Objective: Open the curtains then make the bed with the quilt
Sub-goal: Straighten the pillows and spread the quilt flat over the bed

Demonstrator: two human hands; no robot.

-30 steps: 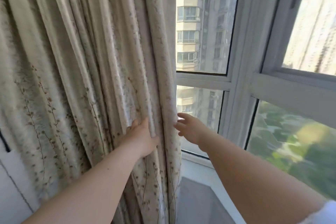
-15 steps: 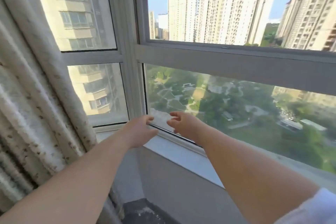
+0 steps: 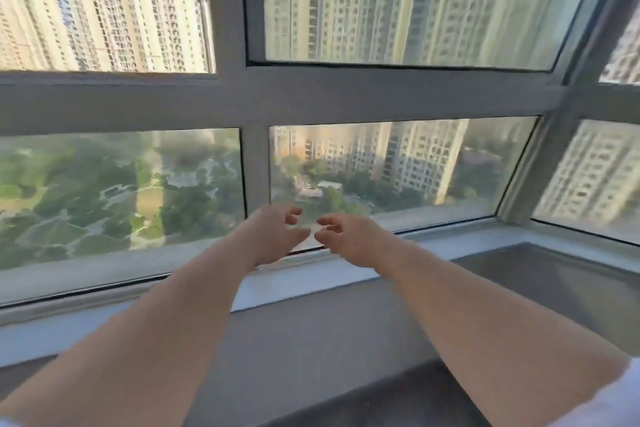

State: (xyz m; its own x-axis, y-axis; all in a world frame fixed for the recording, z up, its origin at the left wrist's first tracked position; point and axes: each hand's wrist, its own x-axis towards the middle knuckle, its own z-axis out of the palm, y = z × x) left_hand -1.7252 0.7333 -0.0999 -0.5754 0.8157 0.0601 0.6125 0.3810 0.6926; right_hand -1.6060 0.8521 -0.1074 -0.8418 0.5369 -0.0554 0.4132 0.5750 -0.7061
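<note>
Both arms were stretched forward toward the window (image 3: 311, 97), and the two hands were close together in front of the lower glass, just above the window sill (image 3: 346, 274). The left hand (image 3: 273, 232) had its grip loosely open, fingers curled a little, and it held nothing. The right hand (image 3: 349, 239) was in the same condition, open and empty, with its fingertips almost meeting those of the left one. No curtain could be seen anywhere in this view; the glass in front was fully uncovered, with tall buildings and green trees outside. The bed and the quilt were also out of sight, so their state could not be told. I judged that the curtain part was done at least for this section of the window, or very near its end, while the whole bed-making part was probably not started yet.
</note>
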